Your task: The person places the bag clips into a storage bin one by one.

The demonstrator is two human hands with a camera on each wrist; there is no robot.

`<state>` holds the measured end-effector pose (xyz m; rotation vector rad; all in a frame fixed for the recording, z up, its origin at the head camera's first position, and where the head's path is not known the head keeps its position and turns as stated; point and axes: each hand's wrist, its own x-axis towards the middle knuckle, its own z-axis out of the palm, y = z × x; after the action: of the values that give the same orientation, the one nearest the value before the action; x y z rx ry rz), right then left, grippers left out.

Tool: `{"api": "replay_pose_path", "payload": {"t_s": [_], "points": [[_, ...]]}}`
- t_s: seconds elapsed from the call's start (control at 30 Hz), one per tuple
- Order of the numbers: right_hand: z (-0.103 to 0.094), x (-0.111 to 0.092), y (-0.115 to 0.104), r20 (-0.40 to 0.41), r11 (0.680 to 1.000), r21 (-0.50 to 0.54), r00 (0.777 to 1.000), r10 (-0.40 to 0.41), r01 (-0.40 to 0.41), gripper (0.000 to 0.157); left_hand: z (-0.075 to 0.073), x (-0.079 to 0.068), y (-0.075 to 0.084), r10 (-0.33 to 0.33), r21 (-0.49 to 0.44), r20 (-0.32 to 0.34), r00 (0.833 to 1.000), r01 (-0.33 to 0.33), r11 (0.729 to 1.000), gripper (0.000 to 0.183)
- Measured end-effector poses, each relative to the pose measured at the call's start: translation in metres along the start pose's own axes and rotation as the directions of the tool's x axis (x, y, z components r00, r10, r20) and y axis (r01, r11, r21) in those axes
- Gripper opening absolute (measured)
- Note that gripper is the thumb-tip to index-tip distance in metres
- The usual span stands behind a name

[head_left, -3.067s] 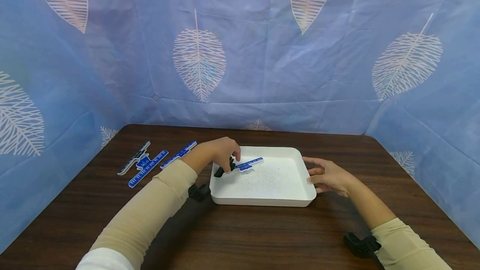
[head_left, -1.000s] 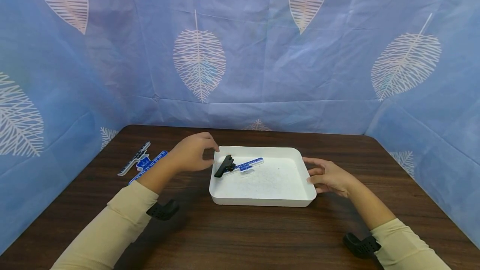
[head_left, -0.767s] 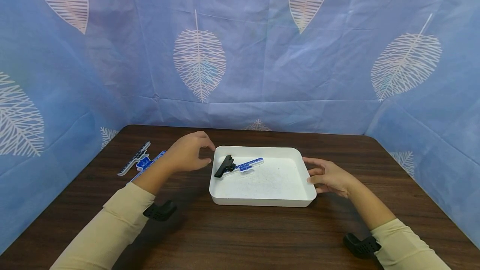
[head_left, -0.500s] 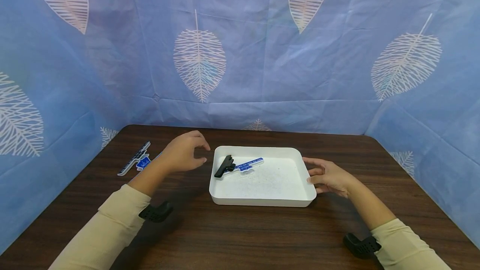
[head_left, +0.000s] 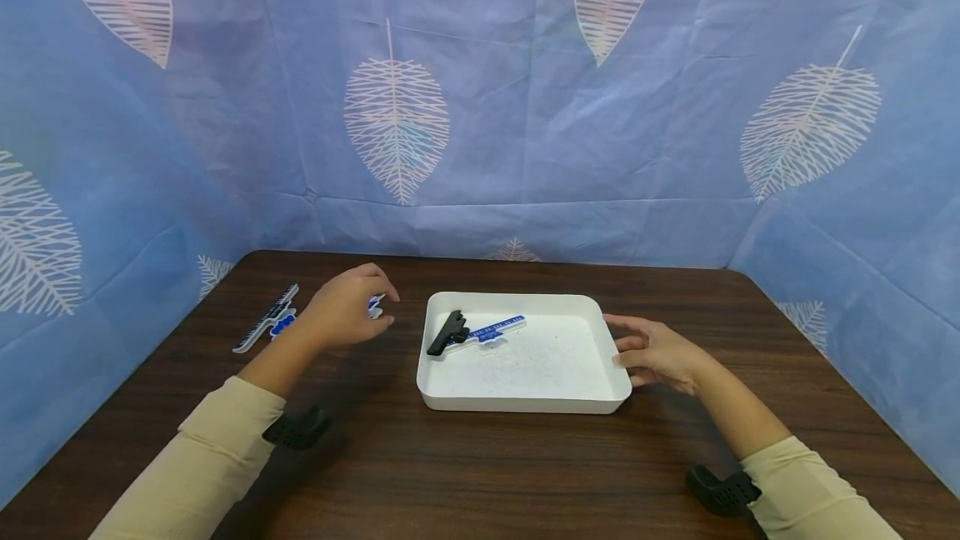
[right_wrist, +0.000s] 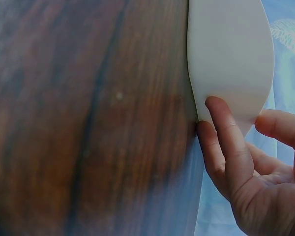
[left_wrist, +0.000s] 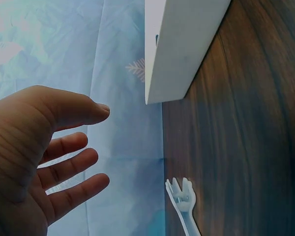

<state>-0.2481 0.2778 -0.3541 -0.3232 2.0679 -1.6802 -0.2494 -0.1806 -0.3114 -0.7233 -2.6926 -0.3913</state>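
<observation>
My left hand (head_left: 345,307) hovers left of the white tray (head_left: 525,403), fingers spread and slightly bent, holding nothing. Just beyond it, mostly hidden, a blue-and-white ruler clip (head_left: 376,303) peeks out on the table; a whitish clip (left_wrist: 185,201) shows on edge in the left wrist view. Inside the tray a black clip (head_left: 448,333) lies against a blue ruler clip (head_left: 497,330). My right hand (head_left: 660,354) touches the tray's right side; in the right wrist view its fingertips rest on the outer wall, with the thumb apart from the other fingers.
At the table's left lie a ruler clip with a black edge (head_left: 266,320) and a blue one (head_left: 282,324), partly behind my left forearm. The dark wooden table (head_left: 480,473) runs back to a blue leaf-patterned cloth (head_left: 510,107).
My left hand has left the black clip in the tray and moved leftward over the table, toward the ruler clip behind it. The right hand and tray have stayed put.
</observation>
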Motion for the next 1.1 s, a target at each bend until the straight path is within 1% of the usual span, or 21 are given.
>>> {"api": "replay_pose_path", "payload": {"t_s": [0.4,0.83,1.1], "points": [[-0.001,0.0,0.0,-0.005,1.0,-0.006,1.0,0.003,-0.003,0.083,0.005,-0.004,-0.011,-0.049,-0.002,-0.011,0.999,0.049,0.999,0.022],[0.001,0.001,0.001,-0.022,1.0,-0.007,1.0,0.009,-0.009,0.083,0.014,-0.007,-0.019,-0.109,0.013,-0.001,0.994,0.109,0.994,0.024],[-0.001,0.001,0.004,-0.025,1.0,-0.015,1.0,0.01,-0.01,0.083,0.017,-0.007,-0.025,-0.116,0.033,-0.013,0.993,0.117,0.993,0.027]]}}
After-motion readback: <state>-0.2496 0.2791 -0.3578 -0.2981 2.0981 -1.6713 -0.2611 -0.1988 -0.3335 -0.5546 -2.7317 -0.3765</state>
